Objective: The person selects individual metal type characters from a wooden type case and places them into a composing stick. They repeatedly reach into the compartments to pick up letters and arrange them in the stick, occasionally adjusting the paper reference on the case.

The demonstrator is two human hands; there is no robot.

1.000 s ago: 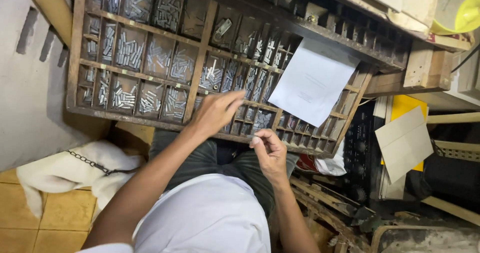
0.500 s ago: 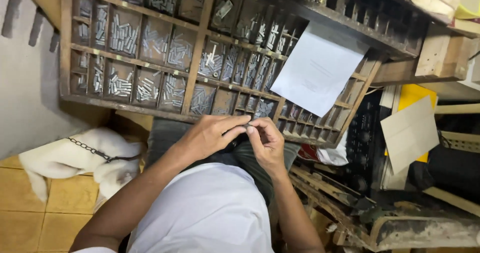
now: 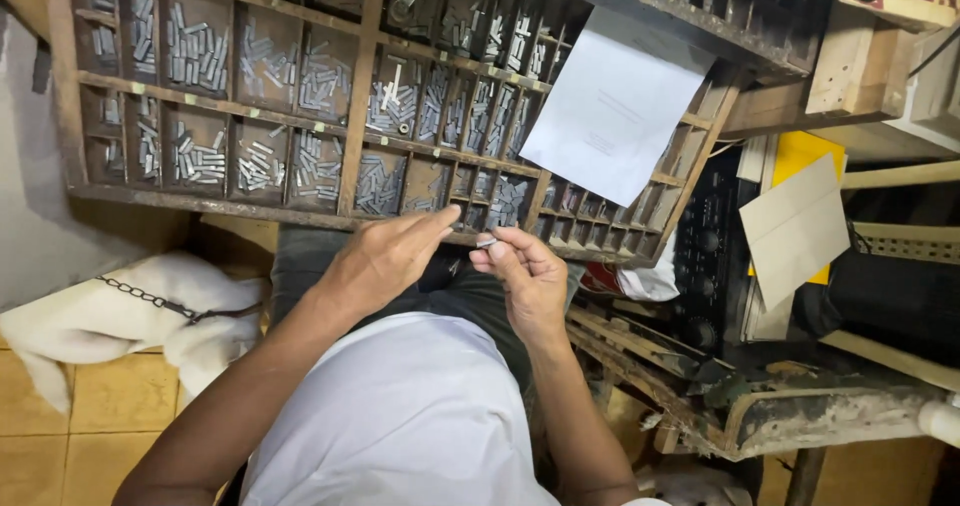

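Since the moment a second back, when the left hand [image 3: 385,256] reached up into a compartment near the front edge of the wooden type case [image 3: 360,101], that hand has drawn away from the case and now sits close beside the right hand [image 3: 525,276] above the person's lap, much as it did half a second ago. Between the right hand's thumb and forefinger is pinched a small grey metal type piece [image 3: 487,242], held just below the front rail of the case, and the left hand's extended fingertips [image 3: 440,218] point toward that piece and come near it; whether they touch it I cannot tell. Whether the left hand holds anything of its own is hidden by its back. Rows of compartments in the slanted case are filled with short grey metal slugs [image 3: 200,51], larger compartments at its left end and narrower ones toward its right. A white sheet of paper [image 3: 620,106] lies across the case's right end, overhanging several compartments. Right of the case, a beige folded card [image 3: 795,231] rests over a yellow sheet [image 3: 805,156]. Below the case's left corner, a white cloth with a dark metal chain [image 3: 160,301] across it lies on the tan tiled floor [image 3: 50,466].
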